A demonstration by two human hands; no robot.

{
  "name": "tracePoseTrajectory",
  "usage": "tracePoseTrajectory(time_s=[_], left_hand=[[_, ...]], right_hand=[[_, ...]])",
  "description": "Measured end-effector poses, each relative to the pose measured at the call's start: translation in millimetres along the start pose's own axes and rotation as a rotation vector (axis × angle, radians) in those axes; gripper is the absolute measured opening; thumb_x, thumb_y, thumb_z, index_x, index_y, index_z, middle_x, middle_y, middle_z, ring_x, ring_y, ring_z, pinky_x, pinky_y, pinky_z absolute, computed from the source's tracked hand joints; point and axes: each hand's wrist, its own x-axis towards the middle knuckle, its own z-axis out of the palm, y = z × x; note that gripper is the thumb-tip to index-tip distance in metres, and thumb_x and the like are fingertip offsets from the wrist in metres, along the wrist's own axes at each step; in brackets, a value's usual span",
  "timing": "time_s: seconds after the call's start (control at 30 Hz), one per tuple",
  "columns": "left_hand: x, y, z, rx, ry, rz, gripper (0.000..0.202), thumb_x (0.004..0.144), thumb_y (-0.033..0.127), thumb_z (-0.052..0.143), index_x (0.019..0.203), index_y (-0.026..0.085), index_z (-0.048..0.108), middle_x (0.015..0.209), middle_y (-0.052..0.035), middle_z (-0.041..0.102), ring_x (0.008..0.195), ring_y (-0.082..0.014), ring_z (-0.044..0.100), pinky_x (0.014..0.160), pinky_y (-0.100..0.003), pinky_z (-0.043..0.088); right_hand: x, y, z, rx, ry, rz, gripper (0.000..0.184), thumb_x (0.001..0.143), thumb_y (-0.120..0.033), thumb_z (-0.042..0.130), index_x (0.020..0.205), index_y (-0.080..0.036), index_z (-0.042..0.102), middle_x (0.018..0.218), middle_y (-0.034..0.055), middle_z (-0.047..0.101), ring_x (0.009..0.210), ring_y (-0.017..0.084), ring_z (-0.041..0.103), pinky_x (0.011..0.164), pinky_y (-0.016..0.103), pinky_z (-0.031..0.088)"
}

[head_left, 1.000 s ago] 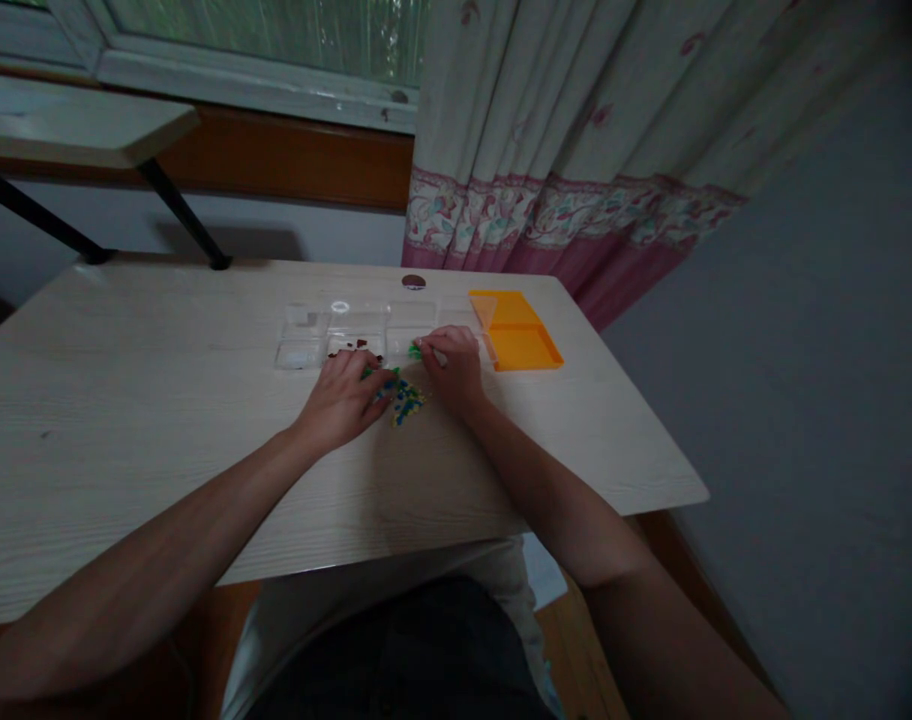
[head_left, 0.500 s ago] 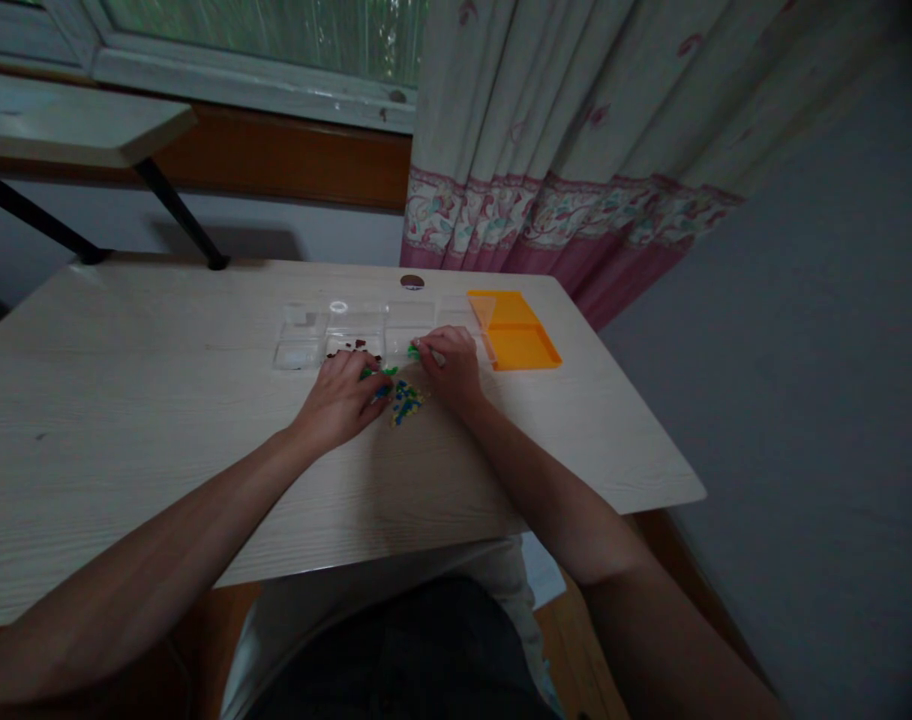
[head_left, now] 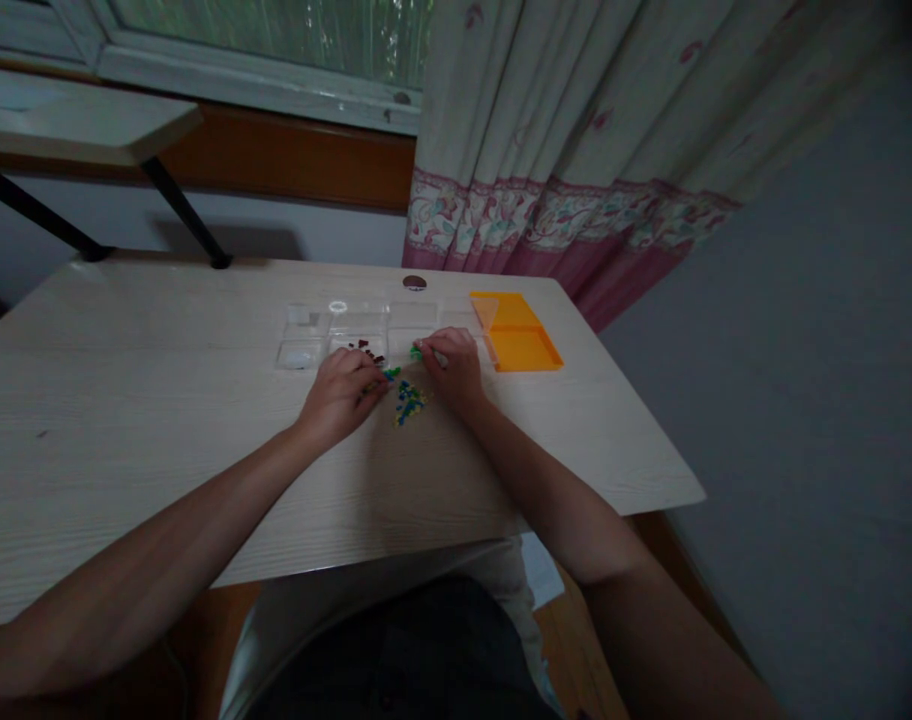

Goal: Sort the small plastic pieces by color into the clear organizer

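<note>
My left hand rests over the table at the near side of a clear compartment box. Its thumb and fingers are pinched beside some small green and blue pieces; what they grip is too small to tell. My right hand reaches over the box, fingertips pinched together above small green pieces in a front compartment. Whatever sits between those fingertips is hidden. Between the hands lies a loose pile of tiny blue, yellow and green pieces. Dark brown pieces lie in the compartment by my left hand.
An orange tray lies at the box's right end, partly under its clear edge. A brown oval object sits behind the box on the wooden table. A raised shelf with black legs stands at the back left, a curtain behind.
The fingers of my left hand have drawn together into a pinch, uncovering some green and blue pieces. My right hand has stayed nearly in place over the box.
</note>
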Motion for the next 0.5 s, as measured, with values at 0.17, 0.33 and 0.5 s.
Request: tracePoseTrajectory(time_s=[0.17,0.33,0.5], left_hand=[[4,-10,-1.5,-0.168,0.144,-0.153,0.025,0.093,0.037,0.056,0.077,0.019,0.065,0.081,-0.0044,0.059,0.085,-0.0201,0.055,0.082,-0.037,0.043],[4,-12,-4.8,-0.233,0.181,-0.237,0.027,0.093,0.038,0.054,0.075,0.020,0.063,0.078,-0.0028,0.055,0.081,-0.0183,0.054,0.077,-0.034,0.044],[4,-8,-4.6,-0.231,0.216,-0.214,0.027,0.094,0.038,0.054,0.075,0.020,0.062,0.079,-0.0028,0.056,0.083,-0.0185,0.053,0.078,-0.034,0.043]], right_hand=[[-1,-8,-4,-0.001,-0.029,-0.070,0.029,0.097,-0.039,0.050,0.091,-0.024,0.074,0.092,0.0053,0.069,0.095,0.022,0.056,0.088,0.038,0.039],[-9,-23,-5,0.029,-0.111,-0.237,0.021,0.094,-0.039,0.057,0.101,-0.028,0.074,0.097,0.0037,0.069,0.101,0.021,0.056,0.097,0.039,0.036],[-15,-41,-5,-0.004,-0.125,-0.296,0.022,0.093,-0.043,0.058,0.101,-0.029,0.073,0.096,0.0031,0.070,0.103,0.020,0.055,0.100,0.038,0.033]])
